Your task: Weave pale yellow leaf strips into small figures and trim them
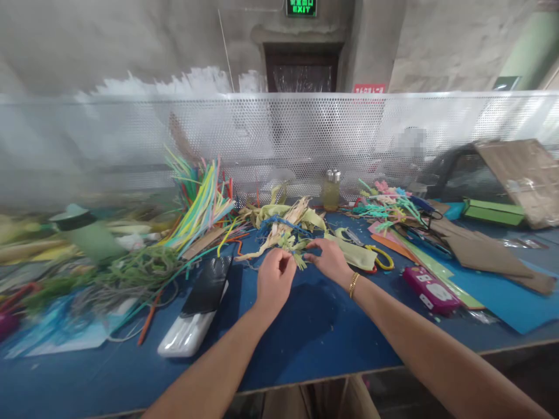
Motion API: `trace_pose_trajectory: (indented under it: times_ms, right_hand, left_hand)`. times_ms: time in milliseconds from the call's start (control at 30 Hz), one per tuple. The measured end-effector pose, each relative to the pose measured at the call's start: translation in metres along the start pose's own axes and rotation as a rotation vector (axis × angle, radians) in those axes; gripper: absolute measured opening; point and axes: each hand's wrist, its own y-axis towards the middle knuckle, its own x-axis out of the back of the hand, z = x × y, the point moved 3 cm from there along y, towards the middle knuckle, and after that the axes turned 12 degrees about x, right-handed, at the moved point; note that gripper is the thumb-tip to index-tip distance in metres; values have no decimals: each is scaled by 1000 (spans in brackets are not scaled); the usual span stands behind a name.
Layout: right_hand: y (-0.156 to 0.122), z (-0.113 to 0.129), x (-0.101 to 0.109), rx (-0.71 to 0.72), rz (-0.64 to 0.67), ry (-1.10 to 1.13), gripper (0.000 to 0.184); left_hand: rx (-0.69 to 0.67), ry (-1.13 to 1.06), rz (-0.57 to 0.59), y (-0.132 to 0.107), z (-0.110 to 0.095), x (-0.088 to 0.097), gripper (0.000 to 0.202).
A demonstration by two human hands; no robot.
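A light yellow-green frayed piece (pixel 287 241), looking like strips of dried husk, lies between my hands. My left hand (pixel 275 276) is closed, thumb and forefinger pinched at its near edge. At its other side is my right hand (pixel 331 261), wearing a gold bracelet; thumb and fingers are curved and apart, with nothing visible between them. Just beyond lies a heap of pale husks (pixel 301 212) with a blue strand bundle (pixel 277 221) on it. Right of the right hand are a pale green husk piece (pixel 356 253) and yellow-handled scissors (pixel 385 257).
A phone (pixel 207 285) rests on a white box (pixel 186 336) at left. Farther left are pipe cleaners (pixel 203 201), tangled green strands (pixel 144 270) and a green bottle (pixel 89 235). A purple packet (pixel 430 290), cardboard (pixel 489 250) and coloured sheets lie right. A perforated screen (pixel 244 139) stands behind.
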Motion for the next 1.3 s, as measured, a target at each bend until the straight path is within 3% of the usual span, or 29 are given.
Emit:
trace_pose_trajectory:
  times_ms: [133, 233, 333, 500, 567, 700, 867, 967, 1167, 1300]
  right_hand:
    - [-5, 15, -7, -77, 3, 395, 32]
    - [-7, 24, -16, -59, 55, 585, 31]
    - [-8, 20, -16, -69, 50, 591, 28]
    - [-13, 3, -13, -128, 220, 788, 32]
    - [-16, 1, -14, -149, 245, 864, 34]
    - [-15, 4, -14, -89, 214, 837, 30]
    - [-12, 5, -12, -28, 149, 761, 22]
    - [-13, 5, -11, -100, 200, 821, 18]
    - [-21, 11, -17, -332, 323, 1193, 13]
    - [-18, 11, -17, -248, 167, 1107, 16]
  left_hand:
    - [18, 64, -47, 7, 12, 1, 17]
    - [-25, 145, -23, 5, 12, -1, 18]
    - [-144, 234, 56, 5, 7, -1, 19]
    - [-403, 296, 173, 9, -3, 3, 19]
    - [-384, 274, 192, 11, -1, 4, 20]
    - [-201, 190, 235, 10, 10, -4, 20]
    - [-70, 6, 139, 10, 20, -11, 17]
    - [-114, 20, 137, 10, 17, -11, 14]
    - [-321, 75, 87, 7, 6, -4, 15]
    - [-203, 43, 107, 8, 12, -9, 16]
